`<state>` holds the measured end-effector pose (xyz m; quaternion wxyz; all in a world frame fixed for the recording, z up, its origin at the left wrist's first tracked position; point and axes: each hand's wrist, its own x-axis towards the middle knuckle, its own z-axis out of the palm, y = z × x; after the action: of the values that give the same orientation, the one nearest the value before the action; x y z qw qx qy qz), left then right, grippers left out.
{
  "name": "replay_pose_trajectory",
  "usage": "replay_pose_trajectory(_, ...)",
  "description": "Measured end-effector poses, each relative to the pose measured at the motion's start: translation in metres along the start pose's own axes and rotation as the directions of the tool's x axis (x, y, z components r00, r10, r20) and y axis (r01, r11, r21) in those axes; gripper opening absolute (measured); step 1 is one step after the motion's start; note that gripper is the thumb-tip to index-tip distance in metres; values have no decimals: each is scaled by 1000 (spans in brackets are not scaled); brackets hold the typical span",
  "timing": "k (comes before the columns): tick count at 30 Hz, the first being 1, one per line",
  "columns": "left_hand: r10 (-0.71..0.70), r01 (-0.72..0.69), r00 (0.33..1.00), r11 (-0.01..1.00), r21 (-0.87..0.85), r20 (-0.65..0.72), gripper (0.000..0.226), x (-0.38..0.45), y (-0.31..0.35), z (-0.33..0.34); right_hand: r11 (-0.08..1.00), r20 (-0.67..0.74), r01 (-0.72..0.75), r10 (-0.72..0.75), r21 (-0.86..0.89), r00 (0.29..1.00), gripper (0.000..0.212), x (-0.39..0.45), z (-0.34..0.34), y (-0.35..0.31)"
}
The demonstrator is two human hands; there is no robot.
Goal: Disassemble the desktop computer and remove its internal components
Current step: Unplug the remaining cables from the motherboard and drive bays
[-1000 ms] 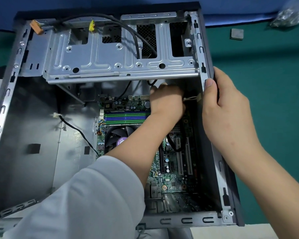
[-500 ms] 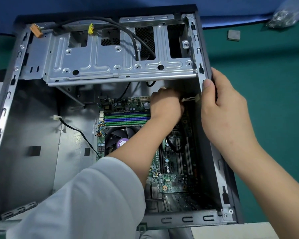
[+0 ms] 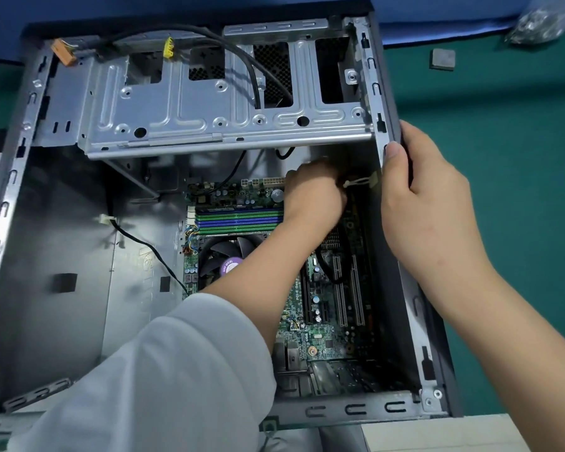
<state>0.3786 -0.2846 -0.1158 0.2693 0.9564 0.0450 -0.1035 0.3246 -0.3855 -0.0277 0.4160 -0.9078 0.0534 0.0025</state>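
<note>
Open computer case lies on its side on the green surface, side panel off. Motherboard sits on the case floor, toward the right wall; CPU fan and RAM slots left of centre on it. Drive cage spans the far end, a black cable draped over it.

Left hand reaches deep into the case, just under the cage edge, at the far right corner of the board. Fingers curled inward, closed; what they pinch is hidden behind the knuckles. Cannot tell if it is a plug or the wire. A white cable tie on the right wall sits just beside the hand, on its right.

Right hand wraps the top rim of the right wall, thumb inside, fingers outside, clamped on the metal. Judged: bracing the case.

Key relation: the thing being worked sits directly under the left hand, between it and the right wall. The left is the nearer, working hand. Likely pull is up and out of the case opening, roughly square to the board.

Small grey square part and a plastic bag lie apart on the surface, far right.
</note>
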Motion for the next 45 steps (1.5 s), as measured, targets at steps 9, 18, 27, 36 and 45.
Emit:
replay_pose_trajectory(9,-26,36,998,983,-182,58,25,-31,-10,-59,992,-23,11,-14,-124,1000,42,-2,-2,-7)
replay_pose_trajectory(18,-234,70,965,656,-751,-115,12,-122,-46,-174,858,471,497,-388,-128,792,39,-34,-4,-42)
replay_pose_trajectory(27,-357,-67,929,107,-992,-101,20,-155,-47,-233,935,777,-64,-251,350,577,28,-72,20,-117)
replay_pose_trajectory(36,-193,109,980,330,-938,46,38,-157,-80,-257,866,716,-227,-193,446,671,14,-55,28,-179)
replay_pose_trajectory(45,-438,118,898,336,-934,-44,19,-124,-131,-298,913,719,-179,-157,367,677,16,-63,88,-209)
